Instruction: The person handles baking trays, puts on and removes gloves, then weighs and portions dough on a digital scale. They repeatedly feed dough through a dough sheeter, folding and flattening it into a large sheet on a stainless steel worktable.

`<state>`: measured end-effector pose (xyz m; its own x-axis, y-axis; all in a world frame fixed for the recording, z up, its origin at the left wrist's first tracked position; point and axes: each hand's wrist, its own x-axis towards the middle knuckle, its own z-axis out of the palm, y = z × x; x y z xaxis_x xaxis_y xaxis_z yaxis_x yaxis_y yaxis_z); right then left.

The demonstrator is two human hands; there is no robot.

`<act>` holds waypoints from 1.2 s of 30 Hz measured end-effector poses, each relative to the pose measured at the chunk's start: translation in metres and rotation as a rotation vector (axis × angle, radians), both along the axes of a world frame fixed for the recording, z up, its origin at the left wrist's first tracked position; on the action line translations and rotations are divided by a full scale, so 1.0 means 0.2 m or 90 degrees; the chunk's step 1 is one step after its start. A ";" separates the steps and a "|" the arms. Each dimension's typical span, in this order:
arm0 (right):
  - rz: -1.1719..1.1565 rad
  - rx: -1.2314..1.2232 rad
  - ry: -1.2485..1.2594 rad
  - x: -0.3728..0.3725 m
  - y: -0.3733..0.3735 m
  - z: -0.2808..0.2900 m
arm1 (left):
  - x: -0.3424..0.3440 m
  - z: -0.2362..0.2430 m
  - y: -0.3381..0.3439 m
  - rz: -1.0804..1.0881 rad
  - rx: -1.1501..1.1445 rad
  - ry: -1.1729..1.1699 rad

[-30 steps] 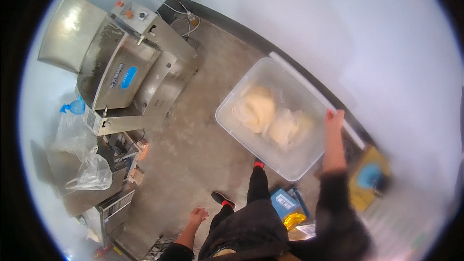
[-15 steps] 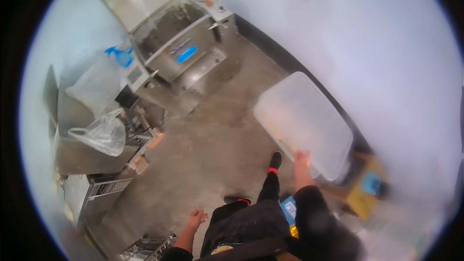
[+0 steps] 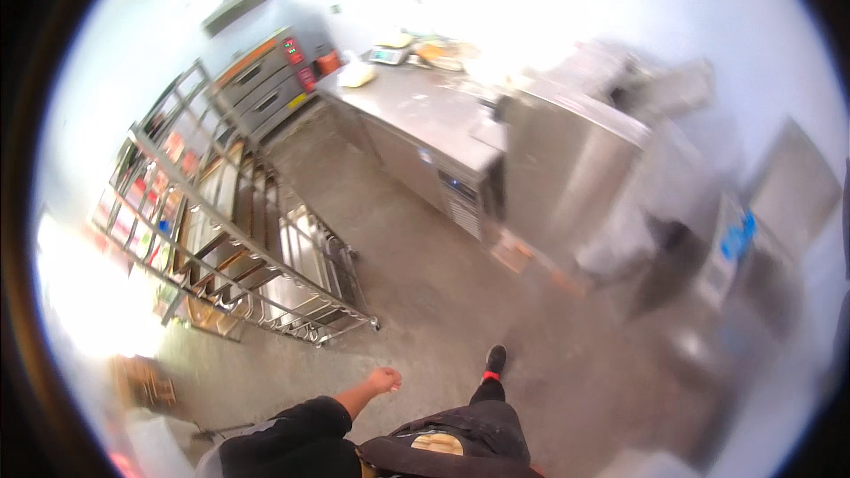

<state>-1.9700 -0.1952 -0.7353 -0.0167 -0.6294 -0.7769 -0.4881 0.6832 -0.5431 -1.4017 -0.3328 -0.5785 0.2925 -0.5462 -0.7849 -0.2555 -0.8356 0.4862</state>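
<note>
My left hand (image 3: 384, 381) hangs over the floor near my dark clothing, holding nothing, its fingers loosely bent. My right hand is not in view. The nearest large thing to my left hand is a wheeled metal rack (image 3: 226, 235) with trays on its levels. My foot in a dark shoe (image 3: 496, 359) is on the grey concrete floor (image 3: 416, 319).
A steel worktable (image 3: 410, 111) with a scale (image 3: 388, 55) and pale bag (image 3: 357, 73) runs across the back. A deck oven (image 3: 264, 84) stands beyond the rack. Blurred steel equipment (image 3: 584, 177) and a blue object (image 3: 737, 235) are at right. Bright light washes out the left edge.
The view has swung left to the rack, worktable and oven. The translucent container has left view, along with my right hand, which was on it. A lid covered its dough in the middle frame.
</note>
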 end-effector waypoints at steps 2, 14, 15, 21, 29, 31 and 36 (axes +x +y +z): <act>0.113 -0.016 0.038 0.14 -0.39 -0.01 | 0.18 -0.06 -0.07 0.088 -0.053 0.056; 0.518 -0.371 0.033 2.13 -3.70 0.22 | 1.09 0.09 -0.47 -0.437 0.168 -0.204; 0.504 -0.420 -0.044 2.45 -3.93 0.34 | 1.15 0.06 -0.57 -0.371 0.156 -0.190; 0.453 -0.239 -0.348 4.04 -5.05 0.99 | 1.67 -0.32 -1.44 -0.070 0.033 -0.209; 0.487 -0.442 -0.080 5.23 -6.25 1.43 | 3.26 0.01 -2.96 0.723 -0.182 -0.091; 0.481 -0.526 -0.173 5.52 -6.52 1.54 | 3.60 0.15 -3.31 0.756 -0.289 0.064; 0.401 -0.784 0.021 6.41 -7.28 1.67 | 4.38 0.39 -4.35 0.632 -0.462 0.092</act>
<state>-0.6875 -1.6509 -0.4007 0.5161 -0.8108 0.2759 -0.5564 -0.5623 -0.6117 -0.5266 -1.2026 -0.5006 0.7636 -0.4599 -0.4532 0.4294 -0.1626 0.8884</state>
